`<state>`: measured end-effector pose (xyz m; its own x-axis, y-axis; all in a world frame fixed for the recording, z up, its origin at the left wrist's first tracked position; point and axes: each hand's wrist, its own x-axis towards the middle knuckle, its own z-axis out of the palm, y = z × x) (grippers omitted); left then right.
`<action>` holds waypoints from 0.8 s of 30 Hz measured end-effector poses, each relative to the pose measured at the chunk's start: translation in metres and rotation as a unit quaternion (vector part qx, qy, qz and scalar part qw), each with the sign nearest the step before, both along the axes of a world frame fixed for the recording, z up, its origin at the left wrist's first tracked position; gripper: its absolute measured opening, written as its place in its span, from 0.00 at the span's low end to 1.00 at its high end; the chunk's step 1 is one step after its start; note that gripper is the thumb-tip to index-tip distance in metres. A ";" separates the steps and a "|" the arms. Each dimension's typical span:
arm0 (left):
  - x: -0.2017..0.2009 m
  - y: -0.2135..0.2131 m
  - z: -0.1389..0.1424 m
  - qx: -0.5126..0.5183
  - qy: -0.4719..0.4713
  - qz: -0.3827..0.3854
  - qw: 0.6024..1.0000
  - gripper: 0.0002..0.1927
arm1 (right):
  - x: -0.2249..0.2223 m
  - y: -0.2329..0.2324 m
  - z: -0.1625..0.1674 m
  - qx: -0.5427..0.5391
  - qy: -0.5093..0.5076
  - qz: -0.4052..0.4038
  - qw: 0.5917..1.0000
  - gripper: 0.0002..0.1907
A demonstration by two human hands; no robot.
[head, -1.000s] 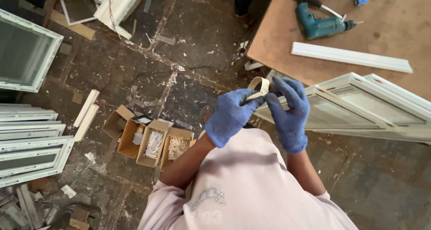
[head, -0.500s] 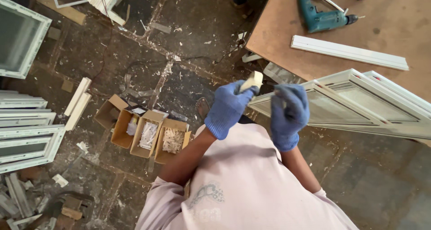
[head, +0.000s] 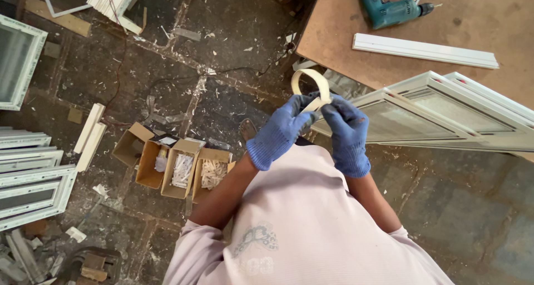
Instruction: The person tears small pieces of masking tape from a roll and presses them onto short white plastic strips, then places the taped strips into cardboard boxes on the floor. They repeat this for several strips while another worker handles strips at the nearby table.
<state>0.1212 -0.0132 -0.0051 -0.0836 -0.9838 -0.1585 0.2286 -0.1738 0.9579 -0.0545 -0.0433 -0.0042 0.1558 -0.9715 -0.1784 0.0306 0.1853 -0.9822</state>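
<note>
Both my hands wear blue gloves and meet in front of my chest. My left hand [head: 281, 130] and my right hand [head: 346, 130] pinch the ends of a thin cream-coloured strip [head: 309, 82] that curls up in a loop above my fingers. Just to the right lies a white window frame [head: 439, 118], with its corner overhanging the edge of the brown workbench [head: 345, 46].
A teal power drill [head: 389, 10] and a white profile bar [head: 425, 50] lie on the bench. Open cardboard boxes [head: 175, 165] of small white parts stand on the dirty floor. White window frames [head: 30, 176] are stacked at the left, with offcuts and a cable around.
The strip, held as a short folded piece a second ago, now arches in an open loop above my fingers. My hands have come closer together.
</note>
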 end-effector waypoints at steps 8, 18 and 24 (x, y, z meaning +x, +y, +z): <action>0.012 -0.004 0.014 0.031 -0.208 -0.004 0.978 0.11 | -0.011 -0.005 0.018 -0.055 -0.032 -0.040 0.997 0.08; 0.006 -0.002 0.016 -0.044 -0.319 0.050 0.945 0.11 | 0.000 -0.017 0.046 -0.326 0.337 0.089 0.879 0.11; 0.006 -0.003 0.014 -0.080 -0.386 0.043 0.918 0.09 | -0.003 -0.021 0.052 -0.363 0.366 0.111 0.850 0.12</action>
<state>0.1275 -0.0158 0.0093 0.0715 -0.9974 0.0083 -0.5223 -0.0304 0.8522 -0.0575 -0.0648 0.0483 0.4550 -0.8281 0.3273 -0.5946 -0.5562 -0.5806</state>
